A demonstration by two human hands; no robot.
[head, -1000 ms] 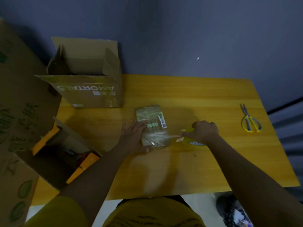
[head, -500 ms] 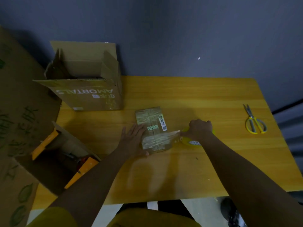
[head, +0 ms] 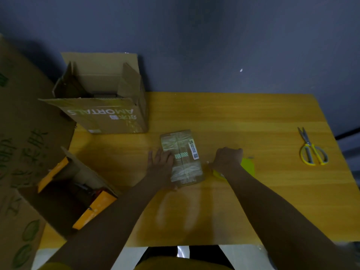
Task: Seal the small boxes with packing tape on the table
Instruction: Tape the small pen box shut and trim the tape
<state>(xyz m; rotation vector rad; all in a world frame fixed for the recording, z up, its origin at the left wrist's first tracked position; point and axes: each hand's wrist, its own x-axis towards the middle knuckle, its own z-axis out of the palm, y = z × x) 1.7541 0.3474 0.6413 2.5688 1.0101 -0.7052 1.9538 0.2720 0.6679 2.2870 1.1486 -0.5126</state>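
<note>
Box mid-bench, lengthwise, already banded with tape. I would keep the strip taut and low across the near end, pressing it flat before cutting (scissors lie well apart at the right). Left hand: fingers straight, palm down on the box's left edge, forearm reaching in from below. Right hand: fingers curled round the yellow tape roll, just right of the box.

Tape dispenser: mostly hidden under right hand. Label on small box: print too small to read.
</note>
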